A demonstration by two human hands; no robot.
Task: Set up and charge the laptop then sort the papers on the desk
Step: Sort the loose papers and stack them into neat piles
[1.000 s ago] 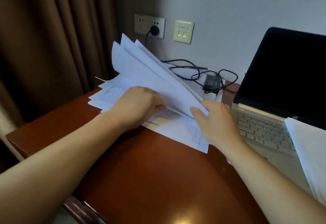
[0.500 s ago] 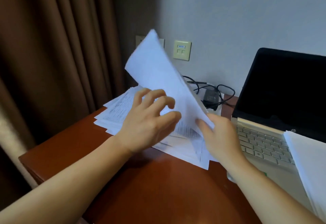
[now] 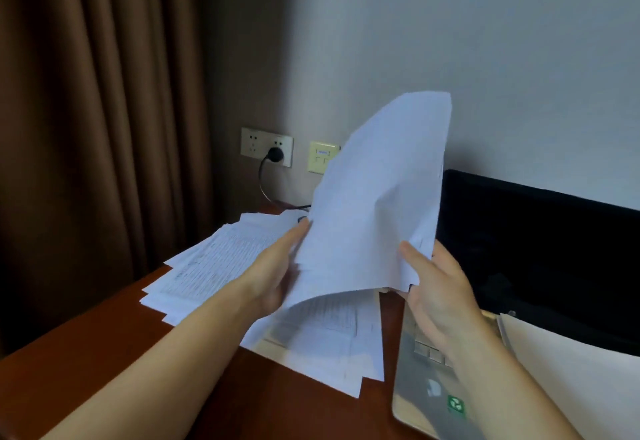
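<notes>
One sheaf [image 3: 374,214] hangs, edges gripped by left hand [image 3: 277,273] and right hand [image 3: 436,294].

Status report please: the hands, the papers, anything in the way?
Left hand and right hand grip lifted sheets. Paper pile lies on desk. White paper lies across open laptop.

Dim, soft light, dark toward the curtain [image 3: 97,128]; motion blur softens the lifted papers [image 3: 374,204], wide-angle edges bend.
</notes>
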